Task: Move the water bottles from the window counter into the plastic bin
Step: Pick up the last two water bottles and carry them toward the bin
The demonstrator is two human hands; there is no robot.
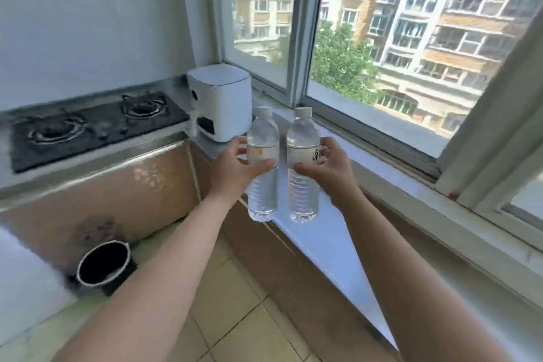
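Two clear water bottles with white caps are upright side by side, lifted just above the near edge of the pale window counter [329, 232]. My left hand [232, 169] grips the left bottle [262, 185] around its label. My right hand [329, 169] grips the right bottle [302, 185], whose label carries dark characters. Both arms reach in from the bottom of the view. No plastic bin shows in this view.
A white boxy appliance [220, 100] stands in the counter corner behind the bottles. A black two-burner gas hob [88, 126] lies to the left. A round black pot [104, 263] sits on the tiled floor [235, 317]. A large window [382, 38] runs along the counter.
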